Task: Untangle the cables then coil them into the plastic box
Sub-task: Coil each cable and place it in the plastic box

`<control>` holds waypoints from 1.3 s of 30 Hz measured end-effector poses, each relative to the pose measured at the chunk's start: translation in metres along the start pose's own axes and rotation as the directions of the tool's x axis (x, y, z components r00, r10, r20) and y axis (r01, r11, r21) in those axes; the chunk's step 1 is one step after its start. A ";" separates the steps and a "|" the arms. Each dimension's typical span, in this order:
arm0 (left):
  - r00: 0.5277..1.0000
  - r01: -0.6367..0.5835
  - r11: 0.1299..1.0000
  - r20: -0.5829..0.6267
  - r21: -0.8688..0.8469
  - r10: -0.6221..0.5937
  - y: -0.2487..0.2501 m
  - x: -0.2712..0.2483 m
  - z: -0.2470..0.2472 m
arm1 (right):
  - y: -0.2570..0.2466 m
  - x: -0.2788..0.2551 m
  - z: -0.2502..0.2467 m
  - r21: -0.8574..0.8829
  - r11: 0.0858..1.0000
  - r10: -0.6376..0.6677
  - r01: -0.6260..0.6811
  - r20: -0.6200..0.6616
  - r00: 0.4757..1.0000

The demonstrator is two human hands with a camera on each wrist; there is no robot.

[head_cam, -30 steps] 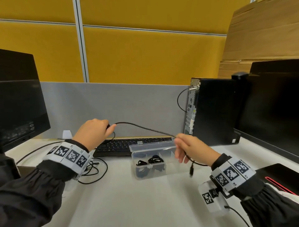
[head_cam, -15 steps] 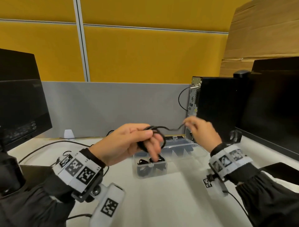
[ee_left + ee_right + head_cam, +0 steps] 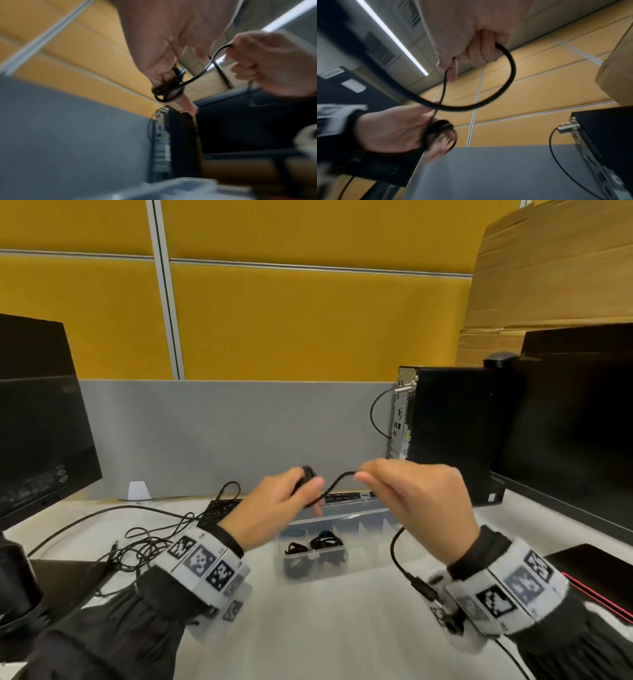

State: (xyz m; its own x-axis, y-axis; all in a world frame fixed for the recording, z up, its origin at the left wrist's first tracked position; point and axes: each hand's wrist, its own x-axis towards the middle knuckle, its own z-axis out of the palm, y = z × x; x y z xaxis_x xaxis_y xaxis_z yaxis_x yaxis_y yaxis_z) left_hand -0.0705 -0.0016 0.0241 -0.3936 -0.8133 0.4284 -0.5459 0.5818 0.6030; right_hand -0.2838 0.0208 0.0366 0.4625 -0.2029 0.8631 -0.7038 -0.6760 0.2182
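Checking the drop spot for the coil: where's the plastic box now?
In the head view the plastic box sits mid-desk, under both hands, before the keyboard and left of the computer tower.

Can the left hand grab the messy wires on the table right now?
Probably not yet. The left hand is busy gripping the coiled black cable, which the right hand also holds. The tangled wires lie uncovered on the desk.

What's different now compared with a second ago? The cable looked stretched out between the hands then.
The hands have closed in above the plastic box. The left hand has wound the cable into a small coil round its fingers; the right hand now pinches the short remaining length. Unchanged: the coils already in the box, the tangle on the desk at left.
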 end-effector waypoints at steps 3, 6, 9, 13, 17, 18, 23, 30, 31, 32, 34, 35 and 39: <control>0.971 0.032 0.968 0.238 -0.250 0.030 0.013 -0.014 0.015 | 0.007 0.013 0.008 -0.013 0.999 0.039 -0.039 -0.037 0.999; 0.948 0.078 0.852 0.304 -0.518 0.097 0.027 -0.021 0.016 | 0.012 0.016 0.023 0.020 0.992 0.125 -0.124 -0.072 0.990; 0.980 0.065 0.596 0.163 -0.800 0.112 0.037 -0.019 0.007 | 0.009 0.005 0.038 0.105 0.970 0.210 -0.219 0.083 0.974; 0.985 -0.142 0.406 -0.171 -0.903 -0.037 0.037 -0.004 -0.014 | -0.010 -0.019 0.053 0.231 0.899 0.174 -0.373 0.593 0.786; 0.946 -0.192 0.598 -0.308 -0.778 -0.097 0.024 0.008 -0.021 | -0.027 -0.029 0.045 0.331 0.855 0.079 -0.398 0.676 0.732; 0.948 -0.161 0.628 -0.297 -0.761 -0.118 0.021 0.008 -0.019 | -0.030 -0.027 0.041 0.375 0.832 0.055 -0.408 0.677 0.734; 0.972 -0.010 0.820 -0.197 -0.572 -0.126 0.000 0.010 -0.010 | -0.033 -0.008 0.019 0.451 0.796 0.030 -0.404 0.638 0.770; 0.941 0.217 0.854 0.335 -0.473 -0.053 0.012 -0.009 -0.009 | -0.003 0.029 0.002 0.301 0.896 0.119 -0.325 0.542 0.832; 0.924 0.225 0.836 0.381 -0.500 -0.021 0.017 -0.012 -0.011 | 0.002 0.032 0.003 0.366 0.853 0.125 -0.372 0.549 0.826; 0.914 0.222 0.826 0.406 -0.518 0.009 0.021 -0.014 -0.013 | 0.004 0.033 0.003 0.438 0.786 0.132 -0.436 0.570 0.811; 0.915 0.220 0.777 0.401 -0.589 0.046 0.026 -0.017 -0.017 | 0.005 0.033 0.004 0.554 0.598 0.123 -0.579 0.650 0.750; 0.928 0.221 0.740 0.371 -0.635 0.041 0.028 -0.017 -0.019 | 0.005 0.031 0.005 0.589 0.502 0.097 -0.633 0.689 0.718; 0.979 0.196 0.568 0.197 -0.800 -0.060 0.031 -0.015 -0.020 | 0.009 0.021 0.008 0.616 0.236 -0.088 -0.751 0.784 0.615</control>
State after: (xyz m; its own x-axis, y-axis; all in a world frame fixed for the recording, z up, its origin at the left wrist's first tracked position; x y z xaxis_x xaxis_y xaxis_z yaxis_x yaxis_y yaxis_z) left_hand -0.0665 0.0286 0.0493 -0.4980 -0.8302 0.2506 0.2044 0.1685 0.9643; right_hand -0.2754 0.0047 0.0531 0.7688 -0.6204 0.1548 -0.1810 -0.4433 -0.8779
